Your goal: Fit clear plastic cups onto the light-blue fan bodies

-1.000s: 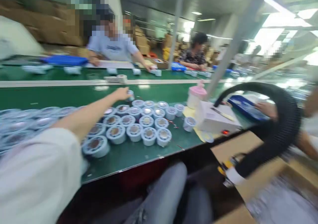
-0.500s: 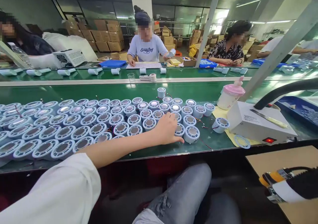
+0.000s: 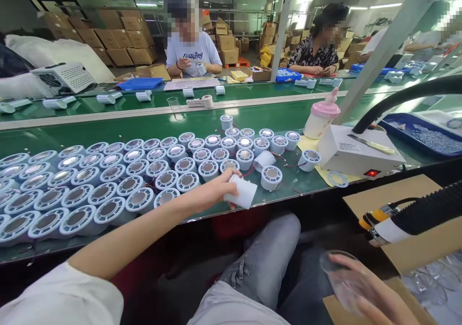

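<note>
My left hand [image 3: 223, 186] is closed around a light blue cylindrical housing [image 3: 246, 193], tilted over the bench's front edge with its smooth side showing. Close by, another blue housing [image 3: 264, 161] lies tipped on its side, and one more [image 3: 271, 177] stands upright. Rows of the same housings, with round dark centres and thin wires, fill the bench to the left. Low on the right, my right hand [image 3: 377, 291] grips a clear plastic cup [image 3: 342, 279], somewhat blurred, above an open carton [image 3: 346, 308].
A white box with a lit red switch [image 3: 371, 173] stands right on the green bench, beside a pink-lidded bottle [image 3: 321, 118] and a blue ring [image 3: 338, 179]. A black hose [image 3: 426, 212] juts in at right. Clear cups [image 3: 433, 286] fill the carton. Co-workers sit opposite.
My left hand has lifted a housing from the rows and drawn it toward the front edge. A neighbouring housing has tipped over. My right hand has come into view with a clear cup.
</note>
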Demonstrator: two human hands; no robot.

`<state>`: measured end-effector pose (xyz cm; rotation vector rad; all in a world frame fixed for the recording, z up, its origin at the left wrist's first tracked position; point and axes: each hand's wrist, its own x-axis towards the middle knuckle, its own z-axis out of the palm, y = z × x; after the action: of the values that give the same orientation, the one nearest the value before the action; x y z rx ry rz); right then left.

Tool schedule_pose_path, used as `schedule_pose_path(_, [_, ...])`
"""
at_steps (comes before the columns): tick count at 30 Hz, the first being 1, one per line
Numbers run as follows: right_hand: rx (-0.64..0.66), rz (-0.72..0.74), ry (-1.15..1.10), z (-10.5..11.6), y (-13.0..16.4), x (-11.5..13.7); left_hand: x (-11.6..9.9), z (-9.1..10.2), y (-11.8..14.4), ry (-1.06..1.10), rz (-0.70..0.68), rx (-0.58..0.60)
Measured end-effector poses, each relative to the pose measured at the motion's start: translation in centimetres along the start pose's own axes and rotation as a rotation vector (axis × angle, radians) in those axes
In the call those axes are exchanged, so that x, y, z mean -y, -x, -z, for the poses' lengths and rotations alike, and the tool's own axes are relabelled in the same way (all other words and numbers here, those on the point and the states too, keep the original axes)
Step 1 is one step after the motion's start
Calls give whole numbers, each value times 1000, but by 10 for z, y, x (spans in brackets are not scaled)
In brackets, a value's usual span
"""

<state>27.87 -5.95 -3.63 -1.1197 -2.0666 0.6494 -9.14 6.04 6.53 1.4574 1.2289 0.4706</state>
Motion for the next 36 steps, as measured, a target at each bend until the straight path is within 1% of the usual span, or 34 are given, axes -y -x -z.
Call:
schedule_pose_path(1, [3, -35, 4, -13, -3, 8, 7, -7, 0, 212, 50, 59])
schedule_pose_path(2, [4, -60, 22, -25, -9, 17, 15, -16, -1, 353, 97, 105])
schedule_pose_path(3, [8, -75, 60, -37, -17, 27, 22, -26, -2, 404, 128, 134])
schedule_pose_path(6, [-51, 49, 240, -61, -48, 55, 35, -53, -3, 380, 144, 160])
schedule_pose_path(8, [-97, 108, 396, -68, -65, 66, 36, -64, -3, 335, 128, 222])
schedule_pose_path(10, [-90, 80, 530, -68, -76, 69, 34, -69, -2, 275, 93, 288])
schedule_pose_path(12, [-15, 3, 555, -63, -80, 66, 29, -71, -1, 211, 44, 310])
schedule_pose_path(14, [93, -70, 402, -57, -79, 61, 24, -73, 2, 60, -84, 261])
schedule_pose_path(16, [179, -152, 134, -51, -76, 59, 22, -75, 5, -112, -240, 174])
schedule_pose_path(18, [197, -238, -104, -47, -74, 60, 25, -79, 7, -198, -341, 75])
schedule_pose_path(20, [147, -306, -234, -46, -72, 62, 31, -82, 5, -176, -372, 10])
schedule_pose_path(22, [60, -357, -300, -47, -72, 64, 40, -85, 1, -167, -428, -13])
schedule_pose_path(24, [-10, -411, -358, -48, -71, 65, 48, -87, -3, -186, -492, 13])
schedule_pose_path(26, [-54, -459, -417, -48, -71, 64, 53, -88, -6, -179, -536, 89])
schedule_pose_path(27, [-70, -478, -447, -47, -71, 62, 55, -89, -7, -151, -541, 139])
schedule_pose_path(29, [-106, -510, -517, -46, -71, 59, 55, -90, -5, -56, -510, 232])
schedule_pose_path(31, [-126, -515, -610, -43, -70, 55, 52, -92, -2, 45, -435, 272])
schedule_pose_path(32, [-108, -491, -637, -42, -69, 54, 51, -92, -1, 92, -391, 279])
schedule_pose_path(34, [-44, -391, -571, -40, -65, 54, 47, -93, 3, 202, -318, 291])
schedule_pose_path(36, [20, -286, -390, -37, -60, 55, 45, -94, 5, 304, -257, 313])
